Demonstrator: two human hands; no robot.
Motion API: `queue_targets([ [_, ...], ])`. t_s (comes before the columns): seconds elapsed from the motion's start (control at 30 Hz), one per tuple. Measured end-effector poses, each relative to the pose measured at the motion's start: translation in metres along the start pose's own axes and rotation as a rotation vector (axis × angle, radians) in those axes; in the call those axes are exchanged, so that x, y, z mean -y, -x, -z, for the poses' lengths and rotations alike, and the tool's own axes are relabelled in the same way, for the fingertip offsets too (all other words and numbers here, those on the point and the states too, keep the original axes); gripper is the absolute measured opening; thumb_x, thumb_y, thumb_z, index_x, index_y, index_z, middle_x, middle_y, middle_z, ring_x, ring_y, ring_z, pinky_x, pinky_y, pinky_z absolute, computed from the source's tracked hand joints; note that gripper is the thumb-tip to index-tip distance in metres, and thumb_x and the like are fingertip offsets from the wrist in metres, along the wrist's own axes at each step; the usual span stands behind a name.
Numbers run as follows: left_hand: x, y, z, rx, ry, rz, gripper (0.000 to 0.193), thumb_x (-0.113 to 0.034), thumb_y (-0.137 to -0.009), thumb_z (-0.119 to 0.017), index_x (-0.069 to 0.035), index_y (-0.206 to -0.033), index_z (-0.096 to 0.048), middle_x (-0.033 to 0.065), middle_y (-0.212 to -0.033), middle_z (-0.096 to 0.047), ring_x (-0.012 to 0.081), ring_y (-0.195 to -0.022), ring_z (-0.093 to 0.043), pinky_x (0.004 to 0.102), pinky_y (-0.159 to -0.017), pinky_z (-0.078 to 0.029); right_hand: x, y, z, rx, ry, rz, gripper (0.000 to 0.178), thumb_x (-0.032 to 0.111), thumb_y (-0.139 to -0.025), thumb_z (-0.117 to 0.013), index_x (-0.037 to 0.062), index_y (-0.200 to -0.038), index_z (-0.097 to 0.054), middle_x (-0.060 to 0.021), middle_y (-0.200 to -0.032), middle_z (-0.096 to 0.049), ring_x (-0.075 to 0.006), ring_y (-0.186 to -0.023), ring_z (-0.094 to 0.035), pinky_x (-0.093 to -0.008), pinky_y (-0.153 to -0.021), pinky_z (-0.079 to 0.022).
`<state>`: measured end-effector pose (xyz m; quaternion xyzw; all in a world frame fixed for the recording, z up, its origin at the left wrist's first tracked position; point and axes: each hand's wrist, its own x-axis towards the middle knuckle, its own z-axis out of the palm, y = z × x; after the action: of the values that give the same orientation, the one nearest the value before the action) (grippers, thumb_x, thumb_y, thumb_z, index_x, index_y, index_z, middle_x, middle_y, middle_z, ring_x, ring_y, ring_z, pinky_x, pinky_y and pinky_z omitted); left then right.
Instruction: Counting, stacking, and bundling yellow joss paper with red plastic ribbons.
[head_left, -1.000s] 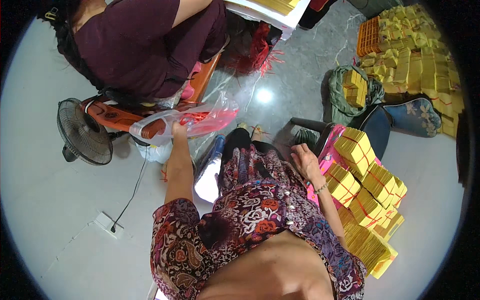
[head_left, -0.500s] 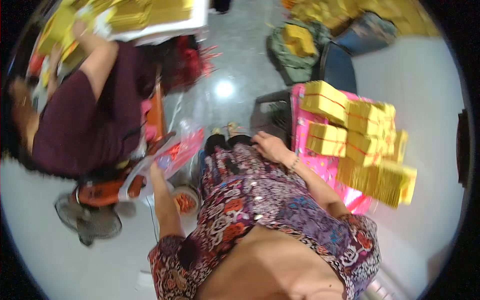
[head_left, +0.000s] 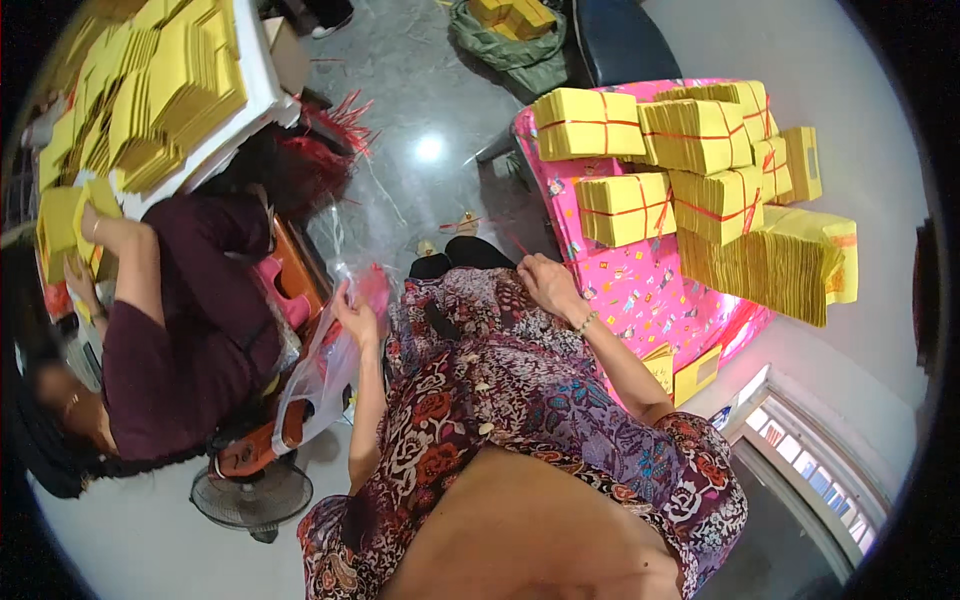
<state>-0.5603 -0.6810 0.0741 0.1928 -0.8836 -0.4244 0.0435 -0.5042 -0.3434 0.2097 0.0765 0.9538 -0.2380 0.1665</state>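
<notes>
My left hand (head_left: 357,316) is beside a clear plastic bag (head_left: 318,375) with red strands (head_left: 374,287) at its upper end. Its fingers are apart and loosely bent, touching or close to the bag. Over my right knee, my right hand (head_left: 550,287) is closed, thumb and forefinger together. A thin red string (head_left: 516,243) runs up from those fingertips. On the right, a pink patterned table (head_left: 640,300) carries several bundles of yellow paper packets (head_left: 622,208) tied with red string. A looser row of yellow packets (head_left: 755,268) lies along its right side.
A co-worker in dark maroon clothes (head_left: 195,300) sits at the left, hands on yellow packets by a white table (head_left: 262,95) piled with more. A fan (head_left: 250,497), a brown wooden chair (head_left: 245,450), and a green sack (head_left: 510,55) stand around. Red strands (head_left: 335,140) hang near the white table.
The view has turned, bringing the packet table higher in the picture and a window into sight at lower right. My left hand has moved right, away from the bag's middle toward its red end.
</notes>
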Motion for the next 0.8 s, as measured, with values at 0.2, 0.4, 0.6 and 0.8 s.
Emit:
queue_targets([
  [0.2,-0.130,-0.033,-0.096,0.466,0.455,0.091,0.029,-0.013,-0.092,-0.053,-0.001,-0.119,-0.054,0.0067,-0.107,-0.059,0.0128,-0.091,-0.056,0.0259,-0.078,-0.047,-0.087,-0.011,0.036,-0.007,-0.024,-0.178,0.017,0.019,-0.089,-0.051,0.0038,-0.089,-0.059,-0.0179,-0.083,-0.059,-0.0367,-0.081,-0.059,-0.0452,-0.071,-0.047],
  [0.4,-0.253,-0.021,-0.173,0.838,0.566,0.150,0.030,-0.015,-0.092,-0.053,-0.003,-0.120,-0.054,0.0060,-0.106,-0.060,0.0124,-0.091,-0.058,0.0271,-0.078,-0.049,-0.170,0.011,0.032,0.107,-0.106,-0.643,0.026,0.027,-0.087,-0.055,0.0017,-0.091,-0.059,-0.0174,-0.075,-0.063,-0.0376,-0.069,-0.061,-0.0443,-0.066,-0.049],
  [0.6,-0.284,0.026,-0.206,1.139,0.430,0.106,0.032,-0.021,-0.093,-0.055,-0.004,-0.120,-0.054,0.0049,-0.104,-0.062,0.0131,-0.090,-0.059,0.0273,-0.077,-0.049,-0.234,0.040,0.002,-0.371,-0.589,-1.175,0.057,0.052,-0.079,-0.062,-0.0002,-0.102,-0.053,-0.0212,-0.084,-0.064,-0.0363,-0.080,-0.063,-0.0408,-0.071,-0.049],
  [0.8,-0.273,0.053,-0.192,1.340,0.289,-0.047,0.034,-0.024,-0.093,-0.055,-0.003,-0.120,-0.054,0.0073,-0.107,-0.062,0.0143,-0.091,-0.059,0.0277,-0.076,-0.048,-0.215,0.048,0.009,-0.691,-0.602,-1.081,0.035,0.035,-0.076,-0.067,0.0013,-0.082,-0.062,-0.0142,-0.073,-0.065,-0.0244,-0.070,-0.065,-0.0359,-0.064,-0.049],
])
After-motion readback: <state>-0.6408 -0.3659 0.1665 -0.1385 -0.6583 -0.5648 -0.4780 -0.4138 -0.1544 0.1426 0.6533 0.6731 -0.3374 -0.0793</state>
